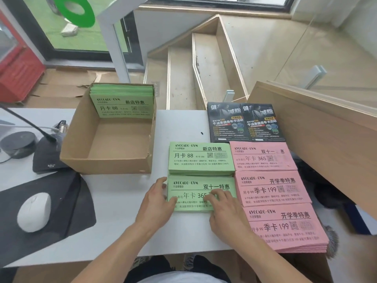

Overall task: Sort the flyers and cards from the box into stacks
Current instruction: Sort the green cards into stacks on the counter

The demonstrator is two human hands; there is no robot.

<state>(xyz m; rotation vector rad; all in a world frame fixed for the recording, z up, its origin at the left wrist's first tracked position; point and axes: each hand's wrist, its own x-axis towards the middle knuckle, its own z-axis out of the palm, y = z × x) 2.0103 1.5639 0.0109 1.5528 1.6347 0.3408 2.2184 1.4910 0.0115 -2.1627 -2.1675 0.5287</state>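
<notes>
On the white desk, left hand [156, 203] and right hand [223, 209] lie flat, fingers straight, on the green flyer stack [190, 193].

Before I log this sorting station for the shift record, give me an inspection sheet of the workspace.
Surface: white desk, bare strip between box and stacks.
Job's things: cardboard box still holds green flyers leaning on its far wall; on the desk, two green stacks, three pink stacks, two dark flyer stacks.
Clutter: white mouse on a dark pad, black microphone base, round black puck.
Hands: left hand and right hand rest with fingers on the near green stack.
Cables: thin leads at the desk's left edge.
Surroundings: wooden stairs beyond, glass panel to the right.
</notes>
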